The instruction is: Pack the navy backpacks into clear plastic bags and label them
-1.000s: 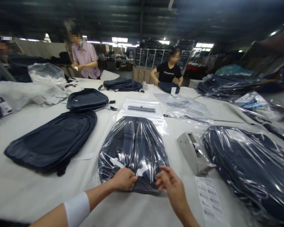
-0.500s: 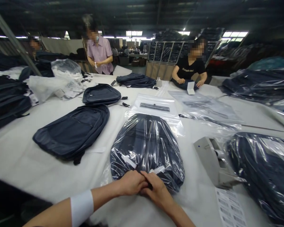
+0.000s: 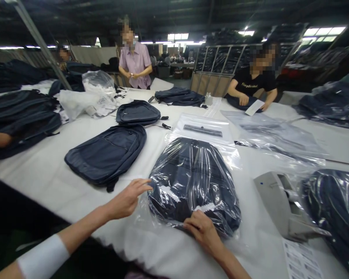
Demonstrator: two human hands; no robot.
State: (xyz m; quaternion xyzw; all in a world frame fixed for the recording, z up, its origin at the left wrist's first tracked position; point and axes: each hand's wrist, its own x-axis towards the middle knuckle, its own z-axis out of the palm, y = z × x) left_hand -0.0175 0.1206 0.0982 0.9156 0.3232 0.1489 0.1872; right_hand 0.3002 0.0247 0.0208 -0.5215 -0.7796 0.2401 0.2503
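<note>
Straight ahead of both hands, flat on the pale table (image 3: 72,193): a film-wrapped backpack (image 3: 180,178), long axis running away from the body, broad end near, narrower rounded end far. Nearer to it, the right hand (image 3: 203,229), in contact at the near edge, fingers curled down on the clear film (image 3: 196,190); pinched or merely pressed, cannot tell. Off the left flank, the left hand (image 3: 126,202), fingers loosely extended and grasping nothing, pointing rightward at the wrapping's edge; touching or just short, cannot tell. Over dark navy cloth, a glossy skin of plastic, drawn into lengthwise creases with bright streaks; showing through toward the broad end, two white zigzag-edged slips (image 3: 170,193). Just beyond the narrow end, a flat clear bag (image 3: 194,120) with a dark rectangular strip (image 3: 203,131). To the left, a bare backpack (image 3: 104,155), matte, soft-cornered, askew; to the right, a boxy grey tape dispenser (image 3: 275,207), hard-looking and smooth.
</note>
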